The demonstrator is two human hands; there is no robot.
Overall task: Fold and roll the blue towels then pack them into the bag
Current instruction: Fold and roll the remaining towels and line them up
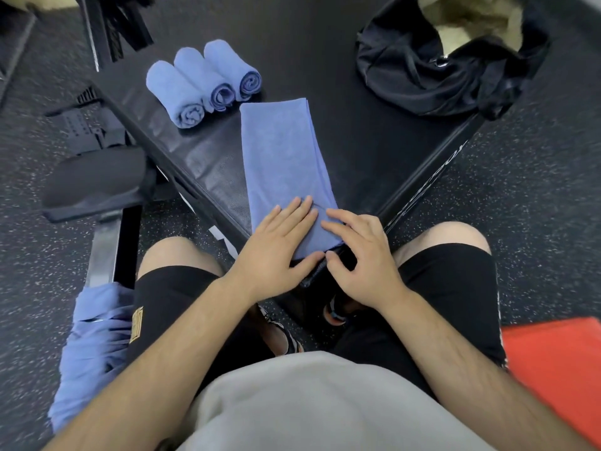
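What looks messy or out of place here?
Mainly the crumpled blue towels, which hang bunched beside the person's left leg, unlike the three neat rolls on the bench. The middle roll looks a bit looser at its end than its neighbours. The bag sits slumped open. Nothing looks spilled or damaged.

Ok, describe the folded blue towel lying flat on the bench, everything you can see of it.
The folded blue towel is a long, narrow strip of soft, microfibre-looking cloth. Its stacked layers show along the far end. It lies flat and unrolled on the black padded bench, running from the near corner away from the person. The left hand presses flat on its near end. The right hand has curved fingers on the near right corner and its thumb at the edge. Three rolled towels lie by its far left corner.
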